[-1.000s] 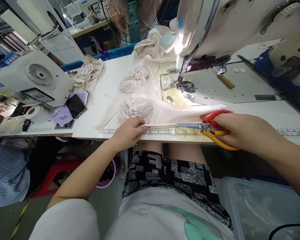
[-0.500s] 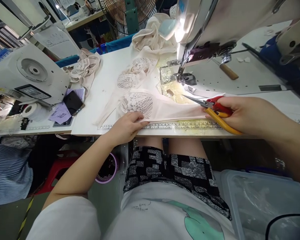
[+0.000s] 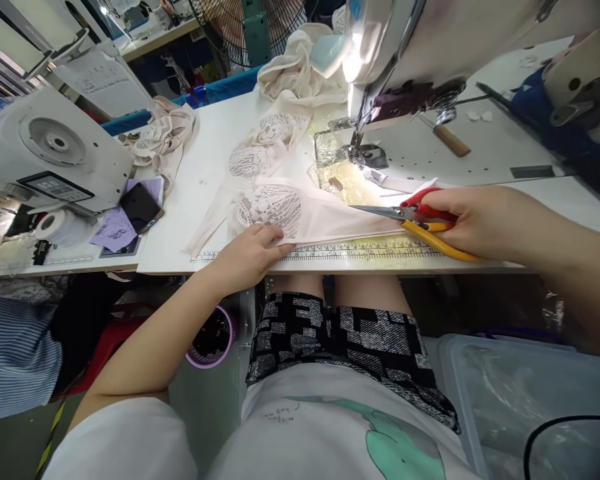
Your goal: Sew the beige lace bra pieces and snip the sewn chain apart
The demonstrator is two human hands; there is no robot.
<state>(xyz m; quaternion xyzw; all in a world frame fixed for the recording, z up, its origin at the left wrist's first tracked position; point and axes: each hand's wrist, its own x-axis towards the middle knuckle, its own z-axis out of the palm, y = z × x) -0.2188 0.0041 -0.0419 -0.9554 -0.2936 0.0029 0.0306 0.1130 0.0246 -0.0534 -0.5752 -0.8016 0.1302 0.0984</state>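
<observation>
A pale pink bra (image 3: 325, 217) with lace cups lies flat along the front of the white sewing table (image 3: 213, 150). My left hand (image 3: 253, 257) is closed on its lower edge beside the nearer lace cup, thumb toward me. In my right hand (image 3: 475, 220) is a pair of scissors (image 3: 420, 223) with one red and one yellow handle. Their blades point left over the bra's plain side band and look nearly together. The fingers inside the handles are partly hidden.
A sewing machine (image 3: 375, 87) with its lamp lit stands behind the bra. More beige garments (image 3: 300, 67) are heaped behind. To the left are another machine (image 3: 55, 147), a phone (image 3: 141, 207) and purple paper slips (image 3: 113, 229). A printed ruler (image 3: 350, 252) runs along the front edge.
The scissors have swung and shifted a little left, their blades now lying flatter over the side band. My left hand stays on the bra's edge. The whole view has shifted slightly.
</observation>
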